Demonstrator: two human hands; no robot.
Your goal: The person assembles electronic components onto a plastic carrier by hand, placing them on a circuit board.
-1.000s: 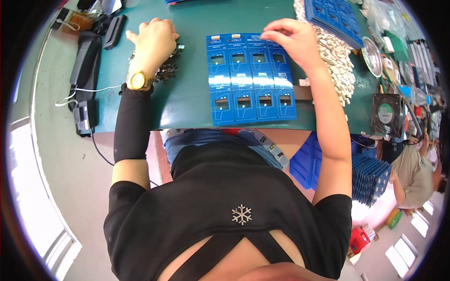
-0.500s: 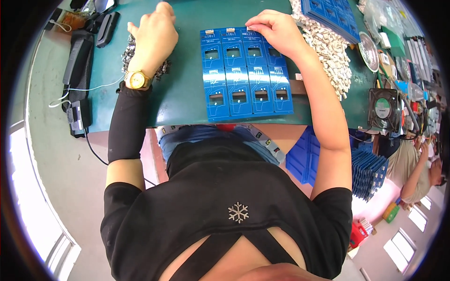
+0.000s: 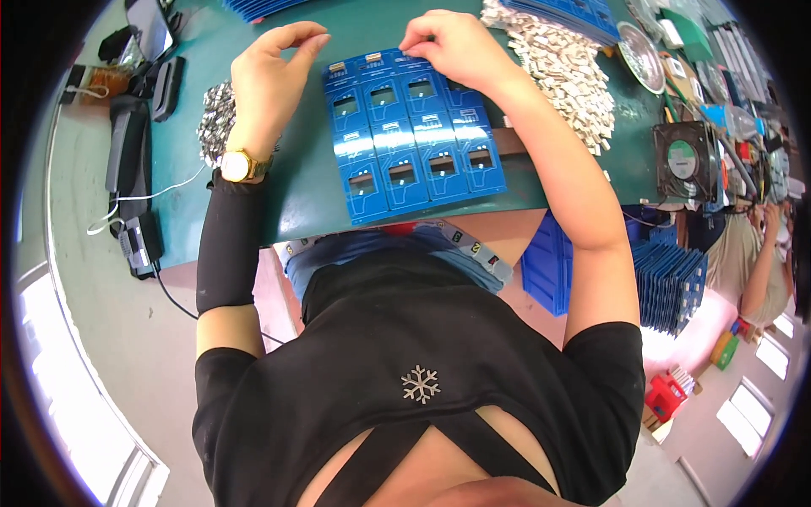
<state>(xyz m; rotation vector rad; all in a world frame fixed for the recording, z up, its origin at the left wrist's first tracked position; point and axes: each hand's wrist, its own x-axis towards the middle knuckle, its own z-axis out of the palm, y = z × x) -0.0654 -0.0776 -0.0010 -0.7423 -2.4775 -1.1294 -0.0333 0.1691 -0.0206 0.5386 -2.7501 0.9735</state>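
A blue circuit board panel of several joined units, each with a rectangular cutout, lies on the green table in front of me. Small white connectors sit along its far edge, toward the left. My right hand is over that far edge, thumb and forefinger pinched at the board; whatever they hold is hidden. Left of the panel my left hand is raised, its thumb and forefinger almost meeting; anything between them is too small to make out. Beside it lies a heap of small dark metallic parts.
Right of my hand spreads a pile of small white connectors, with stacked blue panels behind. A metal bowl and a black fan stand farther right. A white cable crosses the left side. A blue crate is below the table.
My left hand has come back from the far side, near the dark parts, and turned into a pinch. My right hand stays at the panel's far edge. The whole view has shifted slightly.
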